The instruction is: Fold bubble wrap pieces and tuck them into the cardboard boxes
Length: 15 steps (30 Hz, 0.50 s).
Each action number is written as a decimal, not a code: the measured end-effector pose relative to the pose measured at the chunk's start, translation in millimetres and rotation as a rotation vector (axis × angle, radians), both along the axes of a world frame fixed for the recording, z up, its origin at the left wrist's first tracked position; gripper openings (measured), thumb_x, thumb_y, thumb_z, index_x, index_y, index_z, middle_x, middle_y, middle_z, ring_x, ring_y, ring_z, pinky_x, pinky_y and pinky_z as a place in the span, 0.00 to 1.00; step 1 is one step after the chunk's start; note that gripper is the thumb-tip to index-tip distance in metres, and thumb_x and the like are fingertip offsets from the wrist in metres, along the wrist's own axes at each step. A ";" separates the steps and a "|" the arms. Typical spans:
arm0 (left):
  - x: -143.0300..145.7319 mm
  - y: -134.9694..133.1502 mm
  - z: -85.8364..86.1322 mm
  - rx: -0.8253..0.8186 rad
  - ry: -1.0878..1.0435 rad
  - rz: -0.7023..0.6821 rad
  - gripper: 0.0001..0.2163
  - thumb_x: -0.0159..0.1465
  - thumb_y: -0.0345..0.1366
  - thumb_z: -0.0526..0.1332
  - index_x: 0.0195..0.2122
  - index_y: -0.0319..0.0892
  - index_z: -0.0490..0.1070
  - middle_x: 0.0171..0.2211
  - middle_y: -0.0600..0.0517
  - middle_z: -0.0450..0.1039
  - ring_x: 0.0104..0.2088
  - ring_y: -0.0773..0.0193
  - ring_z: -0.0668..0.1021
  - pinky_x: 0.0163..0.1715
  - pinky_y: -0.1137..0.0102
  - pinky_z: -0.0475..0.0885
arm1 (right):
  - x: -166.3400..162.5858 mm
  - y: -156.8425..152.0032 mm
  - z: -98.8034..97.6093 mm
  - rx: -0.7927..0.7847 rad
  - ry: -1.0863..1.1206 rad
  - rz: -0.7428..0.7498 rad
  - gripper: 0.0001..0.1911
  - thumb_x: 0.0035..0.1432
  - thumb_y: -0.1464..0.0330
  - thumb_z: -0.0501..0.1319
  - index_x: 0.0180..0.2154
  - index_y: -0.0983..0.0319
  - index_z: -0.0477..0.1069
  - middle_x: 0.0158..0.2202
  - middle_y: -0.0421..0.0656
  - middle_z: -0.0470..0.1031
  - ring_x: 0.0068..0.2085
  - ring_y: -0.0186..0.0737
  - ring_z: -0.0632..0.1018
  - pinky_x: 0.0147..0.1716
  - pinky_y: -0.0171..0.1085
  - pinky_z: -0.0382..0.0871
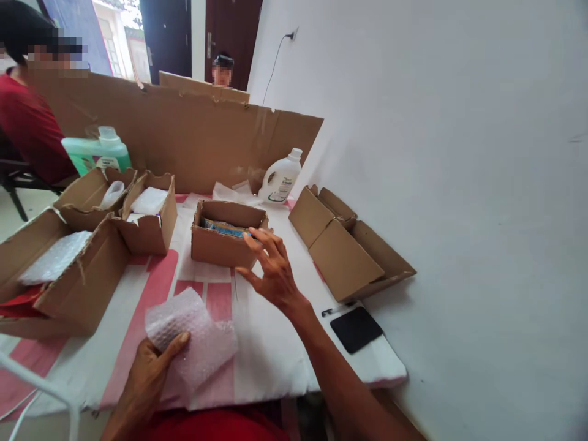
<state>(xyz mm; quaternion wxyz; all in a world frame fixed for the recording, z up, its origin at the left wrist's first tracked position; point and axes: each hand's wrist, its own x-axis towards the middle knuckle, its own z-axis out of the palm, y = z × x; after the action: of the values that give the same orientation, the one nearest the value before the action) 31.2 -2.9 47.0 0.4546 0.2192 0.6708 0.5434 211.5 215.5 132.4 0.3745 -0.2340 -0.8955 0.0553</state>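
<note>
In my left hand (pixel 151 370) is a bubble wrap bag (pixel 193 340), pinched under the thumb near the table's front edge. My right hand (pixel 273 266) reaches out over the near right corner of a small cardboard box (pixel 220 246), its fingers spread and holding nothing. Inside that box lie flat items with blue edges (pixel 225 228), partly covered by the box wall and my fingers. I cannot make out whether my fingertips touch the box. Whether anything is inside the bubble wrap does not show clearly.
Cardboard boxes with bubble wrap (pixel 57 257) and white packets (pixel 149 201) stand at left. A white jug (pixel 282 177) and green bottle (pixel 98 153) stand farther back before a cardboard screen (pixel 206 138). At right are an open carton (pixel 344 245) and a black pad (pixel 356 329). Two people sit beyond.
</note>
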 end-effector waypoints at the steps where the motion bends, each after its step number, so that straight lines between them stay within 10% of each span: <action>1: 2.1 -0.1 7.9 0.011 0.070 -0.011 0.23 0.49 0.57 0.71 0.32 0.40 0.80 0.30 0.49 0.81 0.34 0.54 0.81 0.34 0.66 0.77 | 4.4 -16.9 3.7 -0.075 0.060 0.057 0.29 0.62 0.62 0.67 0.62 0.59 0.67 0.61 0.53 0.70 0.62 0.54 0.68 0.59 0.53 0.65; 8: 19.1 6.5 71.9 0.198 0.462 0.023 0.19 0.44 0.53 0.74 0.29 0.44 0.81 0.26 0.50 0.81 0.28 0.54 0.82 0.33 0.64 0.80 | 14.0 -86.0 6.0 -0.967 0.110 0.380 0.27 0.62 0.45 0.61 0.51 0.57 0.78 0.48 0.45 0.79 0.48 0.45 0.77 0.48 0.43 0.70; 15: 16.0 8.0 63.9 0.246 0.420 -0.018 0.19 0.50 0.53 0.71 0.33 0.42 0.80 0.30 0.47 0.82 0.33 0.52 0.83 0.37 0.62 0.80 | 11.3 -99.1 6.0 -0.951 0.369 0.499 0.13 0.63 0.57 0.67 0.35 0.60 0.81 0.35 0.42 0.80 0.38 0.38 0.78 0.42 0.37 0.71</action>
<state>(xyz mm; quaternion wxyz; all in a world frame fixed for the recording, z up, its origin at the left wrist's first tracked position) 47.2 5.1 110.9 0.2797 0.3870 0.6773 0.5597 222.9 116.4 138.4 0.3540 -0.1444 -0.7199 0.5792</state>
